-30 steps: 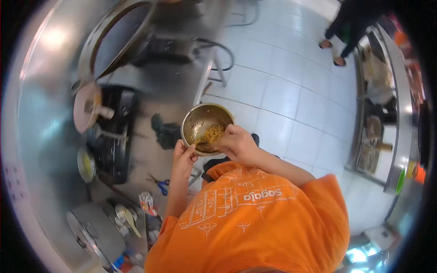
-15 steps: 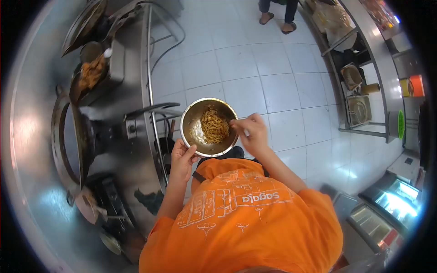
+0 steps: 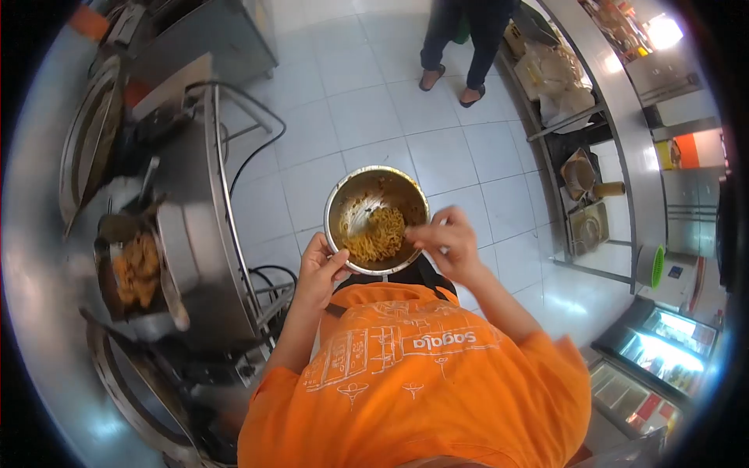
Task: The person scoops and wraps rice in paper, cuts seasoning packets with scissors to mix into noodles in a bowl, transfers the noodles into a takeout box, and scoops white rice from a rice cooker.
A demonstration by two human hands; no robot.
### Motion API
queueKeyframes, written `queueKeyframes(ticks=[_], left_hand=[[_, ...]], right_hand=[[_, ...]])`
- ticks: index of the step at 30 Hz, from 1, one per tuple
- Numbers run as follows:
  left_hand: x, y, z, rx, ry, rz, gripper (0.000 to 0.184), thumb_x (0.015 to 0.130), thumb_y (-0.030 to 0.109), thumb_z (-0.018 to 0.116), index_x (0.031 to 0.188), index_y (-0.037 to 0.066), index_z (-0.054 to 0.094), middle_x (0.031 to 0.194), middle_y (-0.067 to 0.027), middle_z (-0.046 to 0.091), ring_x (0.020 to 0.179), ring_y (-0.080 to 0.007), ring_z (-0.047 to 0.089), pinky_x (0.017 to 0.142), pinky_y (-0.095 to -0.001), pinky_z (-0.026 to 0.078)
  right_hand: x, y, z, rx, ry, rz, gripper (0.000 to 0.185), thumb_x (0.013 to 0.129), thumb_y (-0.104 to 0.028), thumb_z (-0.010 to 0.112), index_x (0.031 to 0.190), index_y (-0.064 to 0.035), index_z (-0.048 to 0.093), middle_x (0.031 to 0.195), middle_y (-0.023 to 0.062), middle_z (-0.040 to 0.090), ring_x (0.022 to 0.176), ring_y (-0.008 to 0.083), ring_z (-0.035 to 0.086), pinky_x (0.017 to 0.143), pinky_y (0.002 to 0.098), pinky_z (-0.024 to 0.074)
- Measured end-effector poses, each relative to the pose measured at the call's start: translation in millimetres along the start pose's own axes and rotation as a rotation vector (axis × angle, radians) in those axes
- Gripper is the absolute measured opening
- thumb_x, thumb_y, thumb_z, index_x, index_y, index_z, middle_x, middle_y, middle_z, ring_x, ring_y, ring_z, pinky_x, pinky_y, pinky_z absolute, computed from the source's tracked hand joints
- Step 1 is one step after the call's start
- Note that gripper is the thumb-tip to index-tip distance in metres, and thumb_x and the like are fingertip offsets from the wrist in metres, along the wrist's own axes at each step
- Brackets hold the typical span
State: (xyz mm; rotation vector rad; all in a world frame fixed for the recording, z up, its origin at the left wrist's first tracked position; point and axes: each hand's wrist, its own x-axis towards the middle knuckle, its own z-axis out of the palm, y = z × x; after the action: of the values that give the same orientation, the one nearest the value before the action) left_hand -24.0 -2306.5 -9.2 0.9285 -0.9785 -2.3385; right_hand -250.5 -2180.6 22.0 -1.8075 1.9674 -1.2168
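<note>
A round metal bowl is held out in front of my orange shirt. Inside lies a heap of brown-yellow noodles, with dark sauce smears on the inner wall. My left hand is closed on the bowl's near-left rim, thumb on top. At the right rim, my right hand is closed in a pinch, its fingertips reaching over the edge towards the noodles. Motion blur hides what those fingers hold, if anything.
On my left runs a steel cooking counter with a tray of fried food and large woks. A hose hangs off its edge. Another person's legs stand ahead. Steel shelves with baskets line the right.
My view has shifted forward along the counter, and the other person's legs appear nearer. The noodles have moved within the bowl; my left hand still grips the rim.
</note>
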Motion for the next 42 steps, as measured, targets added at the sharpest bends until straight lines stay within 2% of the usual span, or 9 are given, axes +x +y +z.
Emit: queueKeyframes(ticks=[3,7,10,14,16,20,27,31,42], left_hand=[[88.1,40.7,15.5,0.002,-0.059,-0.015,0.016,0.088,0.000,0.058,0.095,0.010,0.048,0.092,-0.0019,0.059,0.069,-0.0046,0.052,0.049,-0.0173,0.036],[189.8,91.7,31.2,0.028,-0.091,0.004,0.016,0.088,0.001,0.058,0.096,0.010,0.048,0.093,-0.0019,0.060,0.070,-0.0048,0.053,0.049,-0.0170,0.036],[264.4,127.5,38.6,-0.008,-0.116,0.035,0.017,0.088,0.001,0.058,0.099,0.010,0.049,0.095,-0.0029,0.060,0.071,-0.0055,0.055,0.050,-0.0173,0.037],[355.2,181.1,53.4,-0.017,-0.011,0.128,0.015,0.088,0.002,0.059,0.097,0.009,0.048,0.091,-0.0043,0.061,0.069,-0.0079,0.058,0.049,-0.0176,0.036],[389.4,208.2,50.6,-0.040,0.046,0.154,0.015,0.089,0.005,0.061,0.090,0.010,0.046,0.083,-0.0049,0.061,0.064,-0.0121,0.062,0.047,-0.0176,0.034],[458.5,255.6,35.1,-0.120,0.115,0.232,0.015,0.088,0.004,0.059,0.098,0.007,0.049,0.091,-0.0045,0.060,0.065,-0.0081,0.056,0.049,-0.0194,0.040],[633.2,344.6,-12.7,-0.130,0.198,0.301,0.014,0.088,0.003,0.059,0.097,0.008,0.049,0.090,-0.0040,0.060,0.066,-0.0065,0.056,0.046,-0.0163,0.033],[738.7,409.8,-18.9,-0.076,0.184,0.241,0.014,0.088,0.003,0.059,0.096,0.009,0.049,0.090,-0.0039,0.060,0.064,-0.0060,0.056,0.045,-0.0160,0.033],[1061.8,581.5,28.0,-0.009,0.057,0.110,0.013,0.088,0.003,0.059,0.095,0.009,0.049,0.089,-0.0042,0.061,0.063,-0.0065,0.057,0.044,-0.0164,0.033]], right_hand=[[89.5,62.3,-25.8,-0.273,0.163,-0.079,0.027,0.069,-0.008,0.073,0.094,-0.0173,0.071,0.090,-0.0040,0.071,0.081,0.0190,0.054,0.070,0.0323,0.0412],[154.7,102.9,-39.2,-0.161,0.093,-0.025,0.025,0.070,-0.010,0.074,0.094,-0.0169,0.071,0.093,-0.0043,0.071,0.081,0.0183,0.054,0.071,0.0315,0.0406],[238.7,158.2,-49.0,-0.124,0.262,-0.044,0.025,0.071,-0.011,0.075,0.095,-0.0168,0.071,0.088,-0.0045,0.071,0.081,0.0184,0.053,0.072,0.0315,0.0409],[351.9,220.7,-48.2,-0.039,0.047,-0.112,0.023,0.073,-0.010,0.073,0.095,-0.0165,0.072,0.091,-0.0048,0.071,0.079,0.0193,0.052,0.073,0.0319,0.0417],[413.9,243.5,-38.8,0.041,0.103,-0.112,0.022,0.073,-0.010,0.073,0.094,-0.0169,0.073,0.085,-0.0056,0.070,0.078,0.0201,0.051,0.073,0.0330,0.0414],[531.9,282.1,-4.7,0.049,0.007,-0.228,0.020,0.074,-0.011,0.073,0.093,-0.0163,0.072,0.086,-0.0064,0.070,0.076,0.0192,0.050,0.073,0.0321,0.0401],[709.9,382.9,55.8,0.070,-0.070,-0.320,0.021,0.073,-0.012,0.073,0.093,-0.0184,0.072,0.096,-0.0083,0.070,0.076,0.0190,0.050,0.073,0.0314,0.0392],[807.1,427.6,60.7,-0.114,-0.028,-0.392,0.026,0.069,-0.011,0.074,0.094,-0.0188,0.071,0.105,-0.0088,0.069,0.079,0.0177,0.051,0.071,0.0312,0.0394],[1063.0,598.7,34.2,-0.240,0.225,-0.239,0.025,0.067,-0.014,0.075,0.091,-0.0190,0.072,0.102,-0.0067,0.070,0.075,0.0184,0.052,0.069,0.0310,0.0376]])
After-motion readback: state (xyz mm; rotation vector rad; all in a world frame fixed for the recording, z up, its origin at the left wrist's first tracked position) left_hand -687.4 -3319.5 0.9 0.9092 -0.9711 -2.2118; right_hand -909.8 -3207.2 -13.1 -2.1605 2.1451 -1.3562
